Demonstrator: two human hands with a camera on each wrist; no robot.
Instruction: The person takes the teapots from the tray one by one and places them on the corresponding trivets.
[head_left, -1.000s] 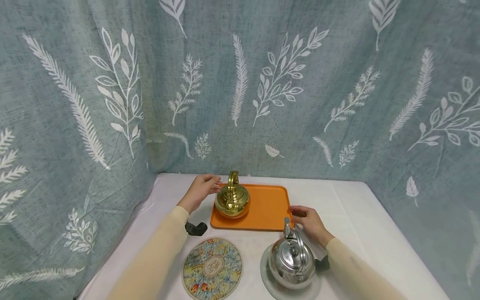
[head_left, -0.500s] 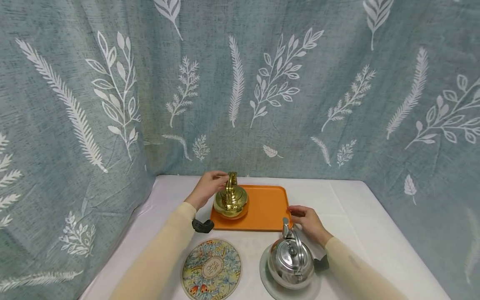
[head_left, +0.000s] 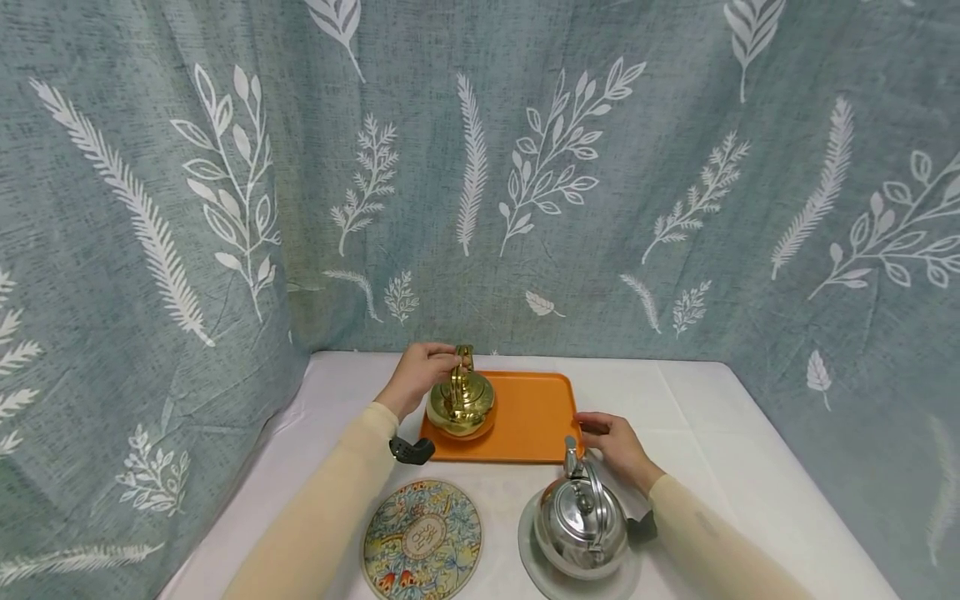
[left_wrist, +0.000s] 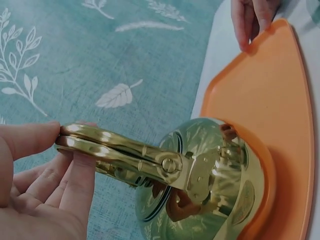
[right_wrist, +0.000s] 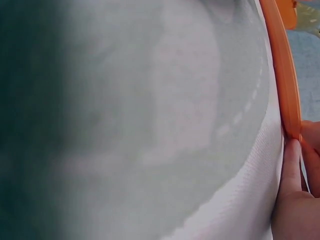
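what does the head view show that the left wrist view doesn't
Only the head view shows the silver steel kettle on its round grey mat, the colourful round patterned trivet and the white table. Only the left wrist view shows, close up, the left hand's fingers pinching the brass handle. Both show the left hand, the shiny brass kettle, the flat orange plastic tray and the right hand at the tray's corner.
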